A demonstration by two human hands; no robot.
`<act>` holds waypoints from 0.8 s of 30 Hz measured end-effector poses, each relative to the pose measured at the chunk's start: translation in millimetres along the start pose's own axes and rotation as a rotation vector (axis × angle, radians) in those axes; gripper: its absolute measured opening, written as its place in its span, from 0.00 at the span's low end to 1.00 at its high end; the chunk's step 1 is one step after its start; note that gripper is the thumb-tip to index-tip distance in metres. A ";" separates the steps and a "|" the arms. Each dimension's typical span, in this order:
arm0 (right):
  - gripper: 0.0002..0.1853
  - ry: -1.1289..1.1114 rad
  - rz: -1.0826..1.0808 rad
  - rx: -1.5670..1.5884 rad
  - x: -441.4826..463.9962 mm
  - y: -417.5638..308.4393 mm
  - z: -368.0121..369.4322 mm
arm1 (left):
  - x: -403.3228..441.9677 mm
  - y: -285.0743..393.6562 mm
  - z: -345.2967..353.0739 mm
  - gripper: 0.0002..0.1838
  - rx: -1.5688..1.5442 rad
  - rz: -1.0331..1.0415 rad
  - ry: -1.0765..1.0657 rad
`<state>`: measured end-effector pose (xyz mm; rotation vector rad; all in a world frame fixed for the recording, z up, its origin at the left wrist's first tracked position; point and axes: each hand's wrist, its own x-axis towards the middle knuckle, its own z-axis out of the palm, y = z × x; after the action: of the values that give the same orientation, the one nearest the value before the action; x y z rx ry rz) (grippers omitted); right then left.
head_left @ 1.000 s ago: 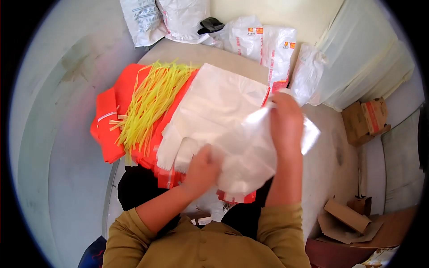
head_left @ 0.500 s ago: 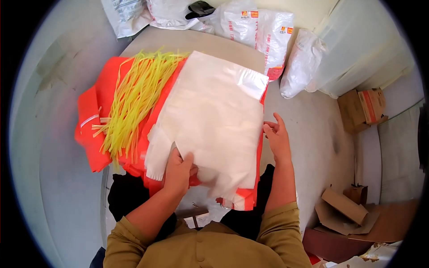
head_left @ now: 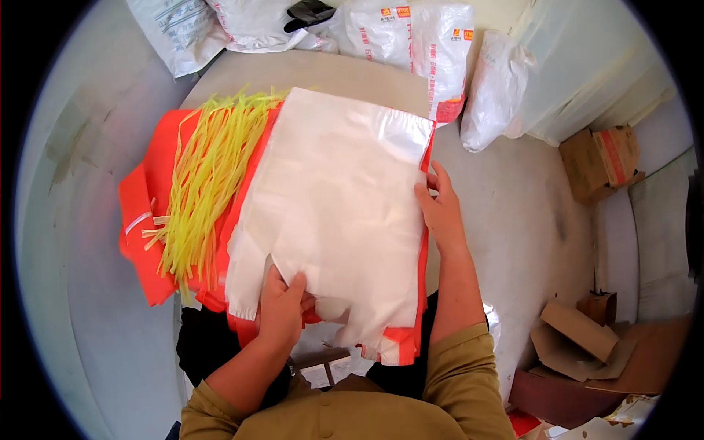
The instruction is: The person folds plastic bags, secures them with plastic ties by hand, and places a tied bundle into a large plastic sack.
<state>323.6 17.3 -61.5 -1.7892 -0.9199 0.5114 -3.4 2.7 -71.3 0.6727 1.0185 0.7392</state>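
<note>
A stack of white plastic bags (head_left: 334, 198), with cut-out handles along its lower edge, lies over red plastic bags (head_left: 152, 191). My left hand (head_left: 282, 304) is closed around the lower edge of the white bags beside a handle cut-out, thumb on top. At the right edge of the stack, my right hand (head_left: 442, 209) touches the border with its thumb over the white plastic and its fingers apart. A bundle of yellow plastic strips (head_left: 213, 191) lies on the red bags to the left. The fingers under the stack are hidden.
Printed white sacks (head_left: 392, 37) stand along the back, and another white sack (head_left: 495, 92) leans at the back right. A cardboard box (head_left: 601, 165) sits against the right wall. Opened cardboard (head_left: 579, 341) lies at the lower right.
My right hand has moved up and inward to the stack's right edge, where it was apart before. My left hand keeps its hold. The view has shifted slightly.
</note>
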 end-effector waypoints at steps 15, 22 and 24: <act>0.42 -0.128 -0.163 -0.053 -13.3 -23.2 -7.1 | -3.0 -1.2 0.2 0.20 0.009 0.015 0.027; 0.45 -0.003 -0.125 0.006 -3.5 -25.3 11.6 | -8.1 -5.8 9.2 0.33 0.045 0.103 0.021; 0.45 0.015 -0.181 -0.034 -0.4 -15.1 16.4 | -12.4 -5.3 19.2 0.40 0.041 0.177 0.051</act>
<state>306.6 29.6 -54.2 -1.7180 -1.0740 0.3681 11.2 -13.2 -62.2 0.7903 1.0318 0.8957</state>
